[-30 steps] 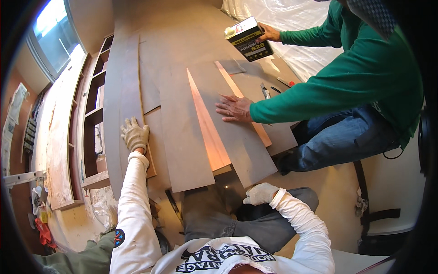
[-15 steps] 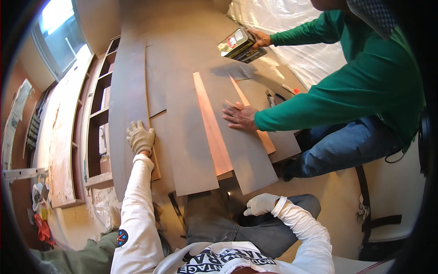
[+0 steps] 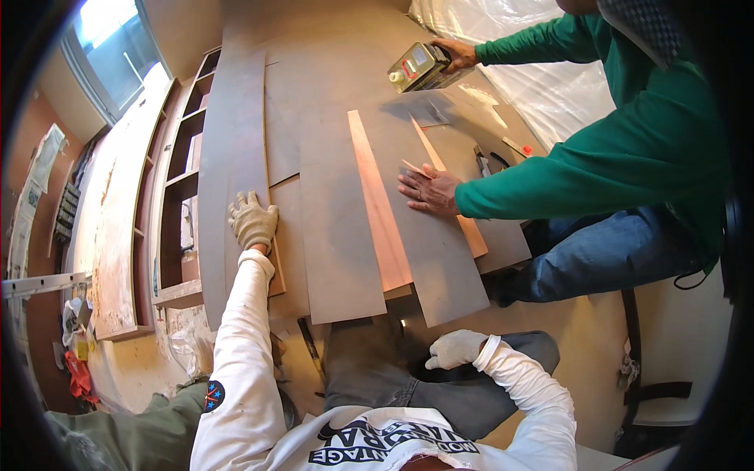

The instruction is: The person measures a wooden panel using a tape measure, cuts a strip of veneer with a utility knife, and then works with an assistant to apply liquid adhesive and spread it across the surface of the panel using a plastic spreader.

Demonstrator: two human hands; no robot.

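Observation:
Long grey boards lie side by side, with pale reddish wood wedges showing between them. My left hand, in a beige glove, rests with spread fingers on the left grey board, beside its raised edge. My right hand, also gloved, is near my grey-trousered leg below the boards, its fingers curled with nothing seen in them. A co-worker's hand lies on the boards at the right; their other hand grips a tilted rectangular metal can over the back of the work surface.
A shelved wooden frame and pale plywood panel stand left, below a window. Pliers and a small red-ended tool lie right. Plastic sheeting is behind. The co-worker's leg is at the right, a ladder far left.
The co-worker's can has tipped so its top with the cap faces more toward me. The whole view has shifted slightly. My hands stay in about the same places.

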